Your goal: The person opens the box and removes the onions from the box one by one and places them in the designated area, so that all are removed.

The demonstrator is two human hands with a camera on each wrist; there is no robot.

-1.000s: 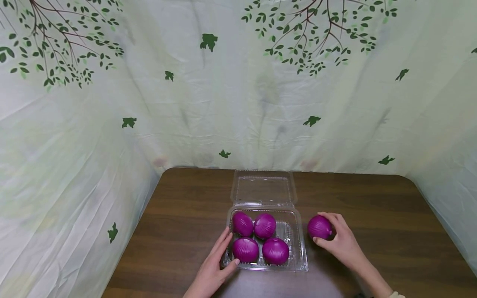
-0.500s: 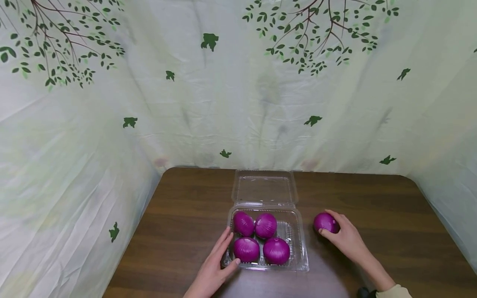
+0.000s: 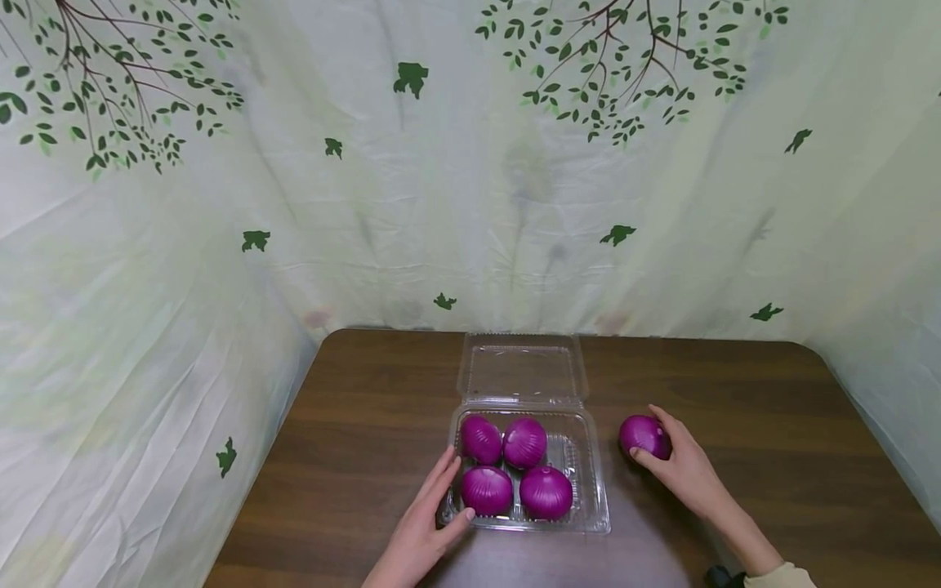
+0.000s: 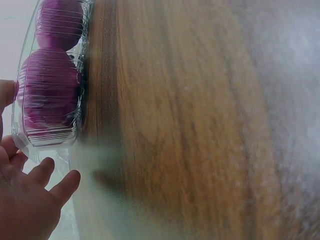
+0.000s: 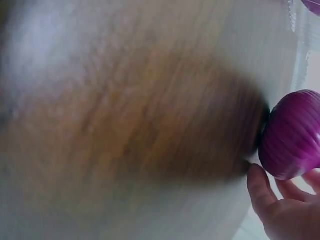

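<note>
A clear plastic clamshell box (image 3: 588,494) sits on the table with its lid (image 3: 522,371) folded back. Several purple onions (image 3: 546,493) lie inside, leaving its right side bare. My left hand (image 3: 419,527) rests against the box's left side and front corner, fingers straight. The left wrist view shows its fingers (image 4: 64,187) spread beside the clear wall. Right of the box, another purple onion (image 3: 643,435) is on the table. My right hand (image 3: 687,469) is around it with fingers loosened, thumb near its front, forefinger lifted off behind it. The right wrist view shows this onion (image 5: 292,137) beside spread fingers.
The brown wooden table (image 3: 367,408) has rounded far corners. A pale cloth backdrop (image 3: 470,204) printed with leaves and branches hangs behind it and along both sides. The open lid reaches to the table's far edge.
My right hand has carried its onion a little to the right, set it down and loosened its fingers. The left hand and the box have stayed in place.
</note>
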